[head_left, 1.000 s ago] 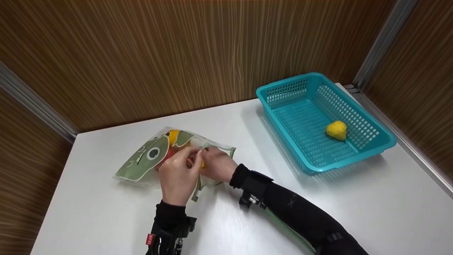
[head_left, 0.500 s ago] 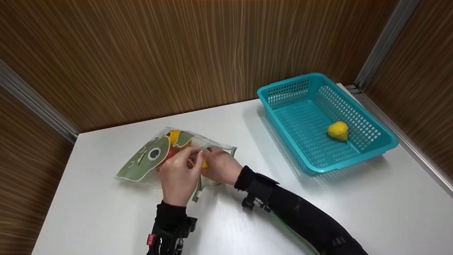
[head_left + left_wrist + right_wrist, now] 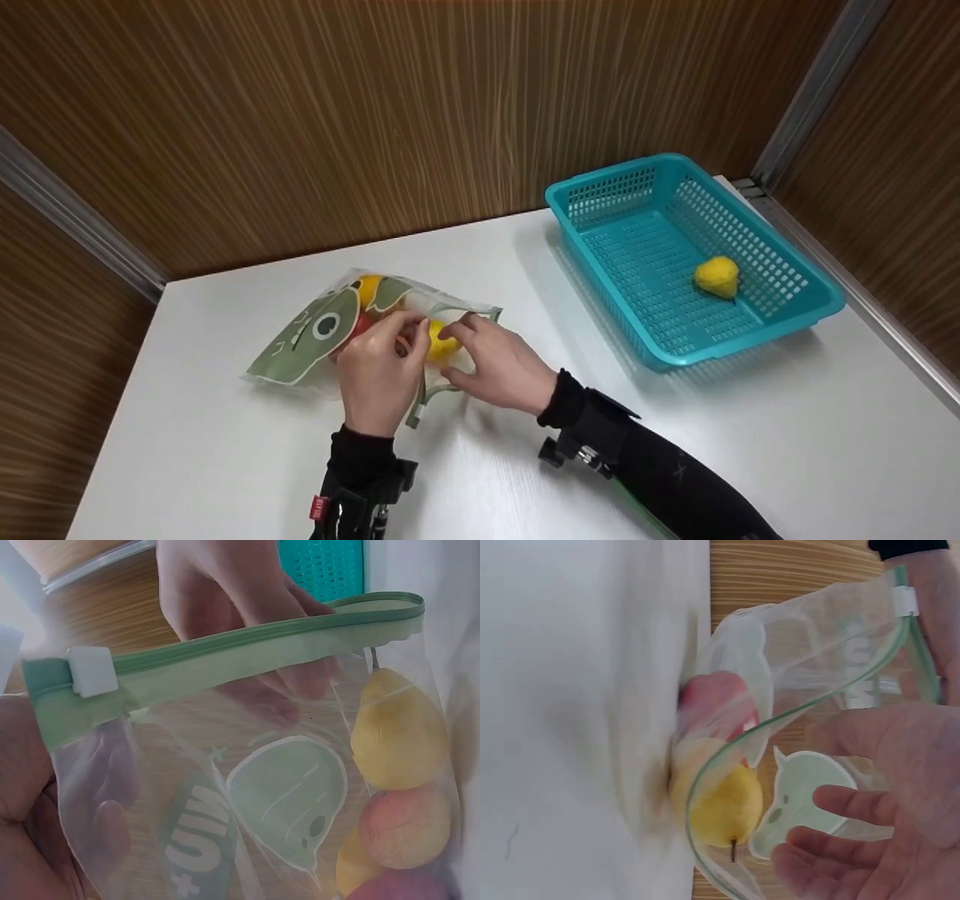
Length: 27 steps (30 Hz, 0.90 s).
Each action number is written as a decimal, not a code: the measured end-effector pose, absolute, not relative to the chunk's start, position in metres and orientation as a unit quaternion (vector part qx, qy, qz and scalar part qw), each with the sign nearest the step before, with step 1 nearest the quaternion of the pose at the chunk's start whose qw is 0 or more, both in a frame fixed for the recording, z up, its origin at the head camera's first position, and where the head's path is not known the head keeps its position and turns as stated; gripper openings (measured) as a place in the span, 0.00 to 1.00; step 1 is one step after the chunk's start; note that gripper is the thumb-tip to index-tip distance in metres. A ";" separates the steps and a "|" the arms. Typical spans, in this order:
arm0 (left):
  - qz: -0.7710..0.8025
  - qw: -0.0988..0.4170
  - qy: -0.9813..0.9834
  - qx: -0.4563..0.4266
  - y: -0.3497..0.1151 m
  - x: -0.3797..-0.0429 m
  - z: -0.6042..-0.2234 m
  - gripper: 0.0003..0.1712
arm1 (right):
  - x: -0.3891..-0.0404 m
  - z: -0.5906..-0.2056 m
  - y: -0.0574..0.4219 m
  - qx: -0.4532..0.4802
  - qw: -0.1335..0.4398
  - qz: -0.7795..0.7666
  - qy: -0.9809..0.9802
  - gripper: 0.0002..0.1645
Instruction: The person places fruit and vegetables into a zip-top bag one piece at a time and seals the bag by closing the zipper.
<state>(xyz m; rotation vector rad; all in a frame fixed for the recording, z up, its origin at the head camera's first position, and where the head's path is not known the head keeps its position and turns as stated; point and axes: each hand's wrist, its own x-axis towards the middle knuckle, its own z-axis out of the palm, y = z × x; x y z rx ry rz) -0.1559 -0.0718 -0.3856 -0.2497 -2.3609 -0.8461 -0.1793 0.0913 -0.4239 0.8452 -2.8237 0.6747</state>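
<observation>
A clear zip bag with a green cartoon animal print lies on the table, mouth to the right. My left hand pinches the bag near its mouth. Inside the opening sits a yellow pear, stem toward the mouth. Fingers of my right hand reach in at the mouth, spread and apart from the pear in the right wrist view. Deeper in the bag are a reddish round fruit, a red fruit and an orange-yellow one. A white slider sits at one end of the green zip.
To the right stands a turquoise plastic basket with perforated walls, holding one yellow pear. The white table is bounded by wood-grain panels at the back and sides.
My right hand has drawn back to the right and its fingers have spread, so the yellow pear in the bag's mouth shows more. The left hand and bag hold their place.
</observation>
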 end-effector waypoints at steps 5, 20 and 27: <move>-0.319 0.313 -0.889 -0.098 -0.072 -0.156 -0.386 0.06 | -0.169 -0.417 0.106 0.282 0.049 0.227 -0.931 0.20; -0.324 0.316 -0.887 -0.097 -0.072 -0.155 -0.385 0.05 | -0.162 -0.406 0.124 0.289 0.073 0.237 -0.925 0.20; -0.326 0.317 -0.886 -0.096 -0.072 -0.155 -0.384 0.05 | -0.155 -0.396 0.135 0.284 0.099 0.232 -0.925 0.21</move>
